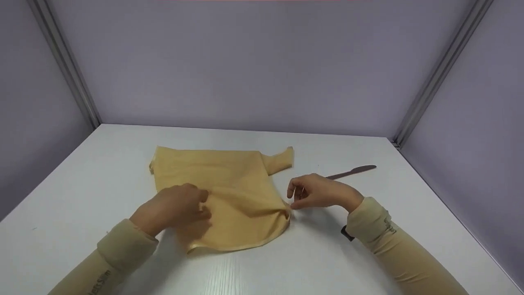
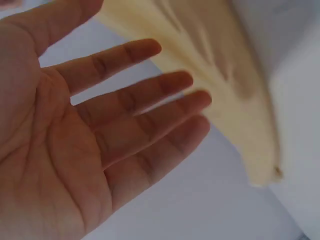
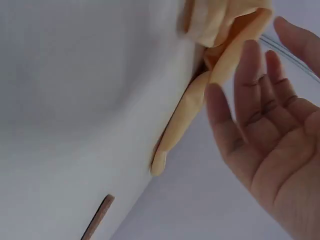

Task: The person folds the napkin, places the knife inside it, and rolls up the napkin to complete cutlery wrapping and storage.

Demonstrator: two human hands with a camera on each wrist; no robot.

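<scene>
Head view: high over the near edge of the white table (image 1: pixel 82 184), angled forward and down, wide enough to catch both hands, the tan garment (image 1: pixel 229 184) and the booth walls behind. Left wrist view: tight on the left hand (image 2: pixel 95 135), palm filling the frame, garment (image 2: pixel 220 75) blurred beyond the fingers (very close indeed). Right wrist view: low, skimming the tabletop past the right hand (image 3: pixel 270 135). Shared across all three: that garment (image 3: pixel 220 30).

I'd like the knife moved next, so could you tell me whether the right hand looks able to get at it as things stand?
Probably yes: the knife lies uncovered just beyond the right hand.
</scene>
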